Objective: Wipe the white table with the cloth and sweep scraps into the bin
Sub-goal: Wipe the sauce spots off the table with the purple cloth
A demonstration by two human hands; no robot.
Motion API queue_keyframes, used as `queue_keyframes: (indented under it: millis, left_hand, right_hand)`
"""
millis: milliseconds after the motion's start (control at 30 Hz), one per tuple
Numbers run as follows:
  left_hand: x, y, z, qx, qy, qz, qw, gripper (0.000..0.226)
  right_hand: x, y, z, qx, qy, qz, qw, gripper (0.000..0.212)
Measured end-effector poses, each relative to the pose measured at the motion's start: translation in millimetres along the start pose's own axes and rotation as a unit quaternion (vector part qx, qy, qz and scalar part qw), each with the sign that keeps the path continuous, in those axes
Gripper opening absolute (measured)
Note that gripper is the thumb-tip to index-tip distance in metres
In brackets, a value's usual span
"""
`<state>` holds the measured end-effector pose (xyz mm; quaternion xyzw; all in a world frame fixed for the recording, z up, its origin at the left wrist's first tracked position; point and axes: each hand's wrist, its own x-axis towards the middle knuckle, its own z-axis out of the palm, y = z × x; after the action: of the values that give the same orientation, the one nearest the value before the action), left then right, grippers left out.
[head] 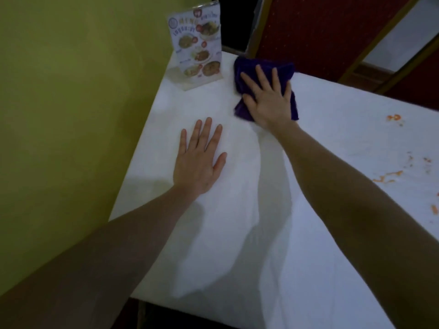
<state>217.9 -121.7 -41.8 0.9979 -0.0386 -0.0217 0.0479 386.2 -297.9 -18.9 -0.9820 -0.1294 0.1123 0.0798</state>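
A dark purple cloth (247,65) lies near the far edge of the white table (332,233). My right hand (268,98) presses flat on the cloth with straight, spread fingers. To its left, my left hand (198,160) rests flat on the bare tabletop, palm down, holding nothing. Orange food scraps and smears (387,176) are scattered on the right part of the table, with another orange spot (394,117) further back. No bin is in view.
A standing menu card in a clear holder (197,46) sits at the table's far left corner, just left of the cloth. A yellow-green wall (71,91) runs along the table's left edge. A red-backed chair (320,27) stands behind the far edge.
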Motion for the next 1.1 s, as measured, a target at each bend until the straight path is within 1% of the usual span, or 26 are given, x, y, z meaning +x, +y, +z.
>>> queue_keyframes:
  millis: [100,233,333,400,467,600,700,767,833,900,1000,1100]
  left_hand:
    - [0,0,1,-0.002,-0.002,0.003,1.0,0.066]
    - [0,0,1,-0.011,0.0,0.004,1.0,0.066]
    - [-1,-1,0,-0.009,0.006,0.006,1.0,0.065]
    - [-1,-1,-1,-0.009,0.008,0.007,1.0,0.065]
    - [0,-2,-2,-0.006,0.006,0.008,1.0,0.065]
    - [-1,0,-3,-0.006,0.003,0.007,1.0,0.065]
    - [-1,-1,-3,-0.007,0.0,0.008,1.0,0.066]
    - [-1,-1,-3,-0.008,-0.002,0.01,1.0,0.066]
    - [-1,-2,-1,-0.011,-0.003,0.011,1.0,0.066]
    - [-1,-2,-1,-0.012,-0.004,0.009,1.0,0.066]
    - [0,-2,-1,-0.007,-0.007,0.009,1.0,0.066]
    - [0,-2,-1,0.001,-0.006,0.009,1.0,0.066]
  right_hand:
    - [10,33,-9,0.01,0.011,0.07,0.997,0.056]
    - [-30,77,-8,0.03,0.05,0.158,0.986,0.057]
    - [-78,84,2,0.049,0.07,0.214,0.973,0.057]
    - [-105,71,10,0.048,0.075,0.225,0.97,0.058]
    - [-127,45,22,0.034,0.071,0.202,0.976,0.059]
    - [-140,-7,37,-0.001,0.049,0.09,0.995,0.059]
    - [-114,-14,30,-0.01,0.03,0.027,0.999,0.06]
    - [-91,0,22,-0.01,0.02,0.021,1.0,0.061]
    - [-77,27,13,0.005,0.021,0.051,0.998,0.06]
    - [-81,67,7,0.021,0.038,0.118,0.992,0.059]
    - [-130,129,2,0.034,0.057,0.233,0.97,0.061]
    - [-196,144,10,0.047,0.066,0.295,0.952,0.063]
